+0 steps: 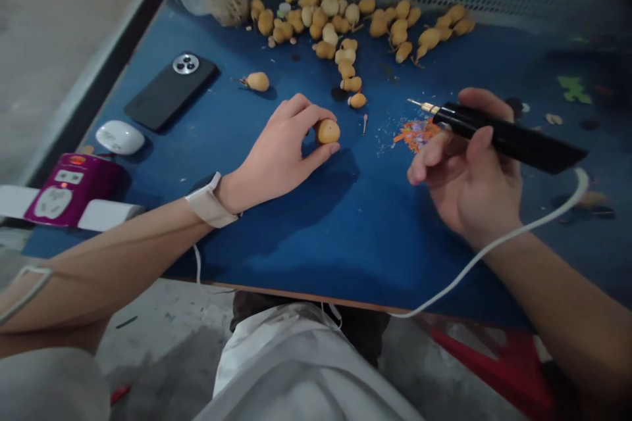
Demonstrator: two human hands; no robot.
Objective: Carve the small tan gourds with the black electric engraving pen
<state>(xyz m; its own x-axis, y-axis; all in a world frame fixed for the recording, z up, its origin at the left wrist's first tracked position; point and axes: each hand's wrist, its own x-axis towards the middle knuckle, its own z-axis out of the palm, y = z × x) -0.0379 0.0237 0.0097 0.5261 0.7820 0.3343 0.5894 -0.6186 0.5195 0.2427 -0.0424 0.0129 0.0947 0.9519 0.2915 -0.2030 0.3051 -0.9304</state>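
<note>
Small tan gourd [328, 133]: it sits in the left hand's [281, 148] grip, thumb on its near side and fingers round its far and left sides, closed to its width. A rounded face with a tiny dark dot shows; the fingers hide the rest, so I cannot tell its long axis. Off to the right, the right hand [467, 177], palm turned up, has a loose grip closed round a black pen-shaped rotary tool [538, 141]. That tool slants from its white cord [536, 222] at the right to a thin metal bit [419, 103] pointing left. The gourd lies left of the bit and slightly nearer, well apart from it. Orange and purple scraps [413, 136] lie on the blue worktop [296, 230] between the hands, and more gourds [326, 20] cluster along the far side.
</note>
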